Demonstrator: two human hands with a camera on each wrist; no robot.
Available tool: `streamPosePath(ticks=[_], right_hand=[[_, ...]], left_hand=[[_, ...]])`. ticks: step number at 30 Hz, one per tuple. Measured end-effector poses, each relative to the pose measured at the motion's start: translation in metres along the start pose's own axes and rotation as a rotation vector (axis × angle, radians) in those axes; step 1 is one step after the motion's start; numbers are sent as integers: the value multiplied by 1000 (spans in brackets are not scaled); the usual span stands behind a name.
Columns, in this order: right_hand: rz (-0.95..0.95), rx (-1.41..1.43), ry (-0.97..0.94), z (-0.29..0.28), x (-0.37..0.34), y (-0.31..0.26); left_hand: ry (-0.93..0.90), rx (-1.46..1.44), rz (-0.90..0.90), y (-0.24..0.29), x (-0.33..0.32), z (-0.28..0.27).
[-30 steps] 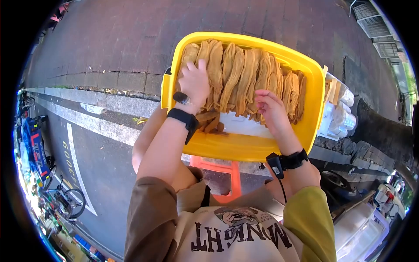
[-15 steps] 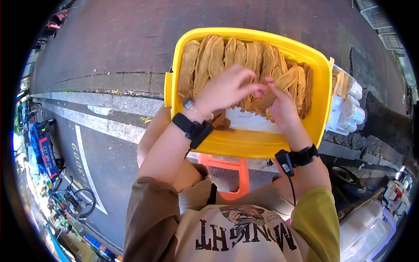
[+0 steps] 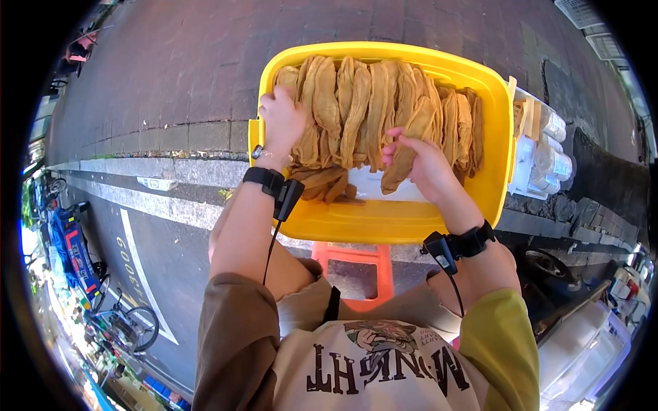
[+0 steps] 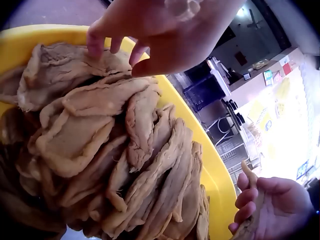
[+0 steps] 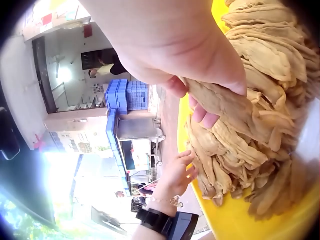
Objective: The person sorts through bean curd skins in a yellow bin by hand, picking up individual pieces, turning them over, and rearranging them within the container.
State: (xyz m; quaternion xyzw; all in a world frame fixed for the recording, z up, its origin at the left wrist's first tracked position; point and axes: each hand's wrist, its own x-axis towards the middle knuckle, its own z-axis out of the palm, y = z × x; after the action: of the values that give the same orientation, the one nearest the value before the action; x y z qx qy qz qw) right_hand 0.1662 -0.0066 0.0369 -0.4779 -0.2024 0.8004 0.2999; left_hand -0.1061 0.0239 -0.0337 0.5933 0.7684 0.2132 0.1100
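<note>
A yellow plastic tub holds rows of wrinkled, flat, tan-brown strips, which look like dried or preserved food. In the head view my right hand grips one strip between thumb and fingers, above the right half of the rows. The same held strip slants out from under the palm in the right wrist view. At the tub's left end is my left hand, its fingers bent down over the end of the row. The left wrist view shows those fingertips right at a strip's edge.
Smaller darker pieces lie at the tub's near left, beside a white patch of its floor. A white crate with clear plastic containers stands to the right. An orange stool is below the tub's near edge.
My left hand went from the left end to the middle, close to the right hand, then back to the left end. The right hand, loose one second ago, now holds a strip.
</note>
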Motion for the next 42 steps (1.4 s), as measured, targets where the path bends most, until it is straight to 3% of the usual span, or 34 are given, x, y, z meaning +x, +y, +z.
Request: streamPosePath(ticks=[5, 8, 10, 11, 13, 14, 16, 18, 19, 20, 21, 24, 26, 29, 31, 32, 34, 37, 40, 42], right_hand=[[-23, 35, 66, 5, -1, -2], [-60, 47, 89, 6, -1, -1], [-64, 69, 112, 5, 0, -1], [-88, 39, 75, 4, 1, 0], [-115, 9, 39, 3, 3, 1], [-187, -16, 65, 4, 4, 2], [-263, -36, 102, 7, 4, 0], [-324, 47, 55, 11, -1, -9], [-328, 47, 65, 13, -4, -12], [-358, 39, -58, 15, -7, -16], [-385, 29, -183, 16, -8, -18], [-399, -40, -204, 19, -11, -18], [-373, -18, -156, 18, -9, -18], [-331, -115, -102, 16, -10, -20], [-414, -290, -49, 12, -7, -16], [-413, -290, -48, 11, -6, -15], [-468, -240, 116, 12, -4, -13], [-592, -477, 201, 4, 4, -8], [-568, -556, 250, 4, 3, -8], [-476, -391, 224, 17, -6, -14]], left_hand=[[-5, 5, -42, -6, 6, -9], [125, -185, -21, -22, 13, -3], [-176, -199, -188, -11, 16, -13], [-176, -200, -185, -5, 14, -17], [-144, -77, 40, 20, 8, -27], [-147, -79, 45, 31, 8, -31], [13, -370, 222, 46, 9, -34], [-51, -447, 226, 59, 7, -34], [-178, -776, 110, 73, 1, -38], [-307, -1101, -15, 87, -5, -41], [-336, -1093, -75, 97, -13, -42], [-441, -1087, -84, 106, -33, -25], [-485, -951, 147, 108, -46, -13], [-382, -872, 230, 96, -59, 14], [-525, -879, 13, 102, -60, 5], [-526, -880, 12, 107, -62, 0], [-631, -1373, -232, 124, -63, -17], [-611, -1431, -315, 132, -65, -20], [-658, -1444, -312, 127, -62, -18], [-657, -1472, -346, 125, -61, -17]])
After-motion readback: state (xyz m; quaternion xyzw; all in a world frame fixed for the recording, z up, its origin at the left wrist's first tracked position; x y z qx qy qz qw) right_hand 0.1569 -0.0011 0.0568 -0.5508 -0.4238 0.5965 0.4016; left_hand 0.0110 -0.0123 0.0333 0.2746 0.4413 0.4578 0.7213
